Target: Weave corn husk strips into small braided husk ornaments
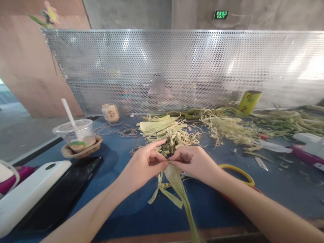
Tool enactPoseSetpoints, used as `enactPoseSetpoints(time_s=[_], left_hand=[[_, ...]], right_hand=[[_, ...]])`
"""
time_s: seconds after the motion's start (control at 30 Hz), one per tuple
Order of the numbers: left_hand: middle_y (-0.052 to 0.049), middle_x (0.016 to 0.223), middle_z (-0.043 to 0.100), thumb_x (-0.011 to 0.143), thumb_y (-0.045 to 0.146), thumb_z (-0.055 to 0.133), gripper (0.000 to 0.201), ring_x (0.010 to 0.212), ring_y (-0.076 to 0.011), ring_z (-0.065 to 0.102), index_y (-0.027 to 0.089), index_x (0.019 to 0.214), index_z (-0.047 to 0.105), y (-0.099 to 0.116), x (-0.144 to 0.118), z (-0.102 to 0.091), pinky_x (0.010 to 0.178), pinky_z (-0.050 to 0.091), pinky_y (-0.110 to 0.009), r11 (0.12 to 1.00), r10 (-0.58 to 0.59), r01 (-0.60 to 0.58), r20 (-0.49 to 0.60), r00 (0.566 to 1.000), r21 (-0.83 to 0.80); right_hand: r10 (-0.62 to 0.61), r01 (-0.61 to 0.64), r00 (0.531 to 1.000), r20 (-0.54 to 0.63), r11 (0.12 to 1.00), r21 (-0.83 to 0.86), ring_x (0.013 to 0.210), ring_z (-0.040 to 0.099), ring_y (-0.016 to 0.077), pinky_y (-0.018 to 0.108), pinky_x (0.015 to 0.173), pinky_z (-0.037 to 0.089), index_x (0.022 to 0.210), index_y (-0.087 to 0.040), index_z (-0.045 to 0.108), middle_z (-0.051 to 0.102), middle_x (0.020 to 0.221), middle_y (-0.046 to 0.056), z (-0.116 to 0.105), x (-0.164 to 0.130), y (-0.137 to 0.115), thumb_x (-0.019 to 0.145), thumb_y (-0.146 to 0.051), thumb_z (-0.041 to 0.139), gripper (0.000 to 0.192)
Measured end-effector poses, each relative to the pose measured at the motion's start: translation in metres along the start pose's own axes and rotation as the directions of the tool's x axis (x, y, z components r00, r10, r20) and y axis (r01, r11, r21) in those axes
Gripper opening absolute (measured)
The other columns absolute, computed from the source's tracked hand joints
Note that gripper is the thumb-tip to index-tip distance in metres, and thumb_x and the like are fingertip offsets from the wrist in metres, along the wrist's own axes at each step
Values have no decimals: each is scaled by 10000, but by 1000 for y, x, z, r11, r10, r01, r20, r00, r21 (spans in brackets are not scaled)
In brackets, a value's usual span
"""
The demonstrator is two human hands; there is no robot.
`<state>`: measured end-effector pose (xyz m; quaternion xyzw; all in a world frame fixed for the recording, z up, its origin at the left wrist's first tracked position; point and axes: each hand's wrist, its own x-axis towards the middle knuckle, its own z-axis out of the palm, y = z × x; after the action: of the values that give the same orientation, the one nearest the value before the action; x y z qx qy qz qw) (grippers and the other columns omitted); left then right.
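Two bare hands meet over a blue table (121, 141). The left hand (144, 163) and right hand (193, 162) are together, fingertips pinched on the top of a bundle of pale green leaf strips (174, 187), which hangs down from them towards the near table edge. Just beyond the hands lies a heap of shredded husk strips (169, 131), and more strips (227, 126) spread to the right. A yellow ring (240, 173) lies beside the right wrist. To the left stand a clear plastic cup (73, 131) with a straw, a white device (30, 190) and a ball of twine (110, 112). A yellow-green tube (249, 101) stands against a perforated metal screen (202, 64), behind which a blurred person sits. High on the wall, a green sign (221, 14) reads "EXIT".
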<state>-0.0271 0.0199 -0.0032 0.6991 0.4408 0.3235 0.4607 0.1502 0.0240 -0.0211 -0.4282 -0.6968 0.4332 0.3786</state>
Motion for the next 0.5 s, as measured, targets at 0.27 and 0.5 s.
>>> enactPoseSetpoints(time_s=[0.27, 0.5], left_hand=[[32, 741, 685, 758, 239, 599, 726, 600, -118, 583, 297, 1383, 233, -4, -3, 5, 580, 477, -231, 982, 160, -143, -141, 977, 124], [30, 878, 709, 797, 244, 528, 665, 668, -129, 632, 317, 1385, 227, -6, -5, 3, 654, 494, -250, 879, 286, -213, -114, 951, 426]], right_hand=[[57, -56, 996, 64, 998, -17, 465, 518, 80, 204, 498, 429, 750, -167, 580, 542, 523, -42, -3, 0, -4, 760, -204, 543, 53], [-68, 65, 998, 4, 938, -341, 492, 430, 68, 180, 475, 328, 654, -160, 577, 501, 527, -42, -4, 1, 2, 737, -171, 550, 88]])
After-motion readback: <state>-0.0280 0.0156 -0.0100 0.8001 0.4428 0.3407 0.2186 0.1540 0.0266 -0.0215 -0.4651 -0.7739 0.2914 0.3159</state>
